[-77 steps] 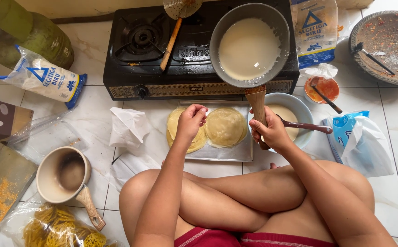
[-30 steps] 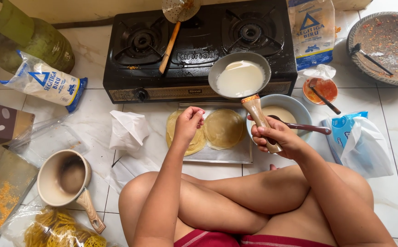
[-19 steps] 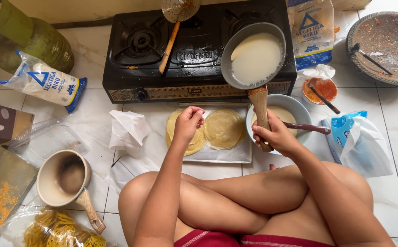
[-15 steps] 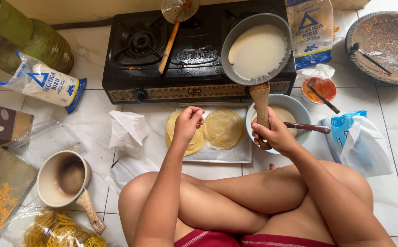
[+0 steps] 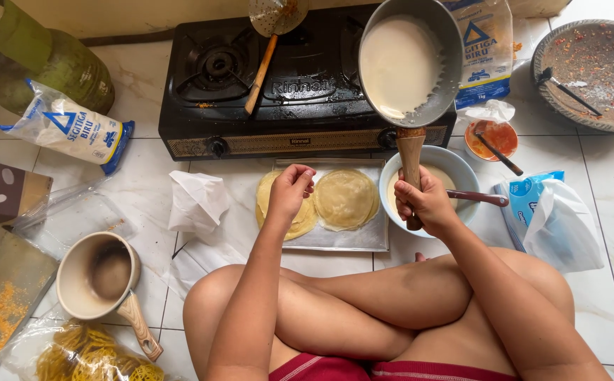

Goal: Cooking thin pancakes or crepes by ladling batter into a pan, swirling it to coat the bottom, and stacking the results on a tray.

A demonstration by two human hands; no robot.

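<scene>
So there's the black two-burner stove (image 5: 279,92) on the tiled floor (image 5: 145,183), and the pan (image 5: 406,60) of pale batter is tilted above its right burner. Right hand (image 5: 427,204) is wrapped tight round the pan's wooden handle (image 5: 411,159). Left hand (image 5: 291,190) is loosely curled, resting on the thin crepes (image 5: 342,201) stacked on the metal tray (image 5: 349,236).

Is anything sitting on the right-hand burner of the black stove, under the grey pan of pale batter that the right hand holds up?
Nothing visible: the grey pan of pale batter covers that side of the black stove; the wooden-handled skimmer lies further left.
</scene>
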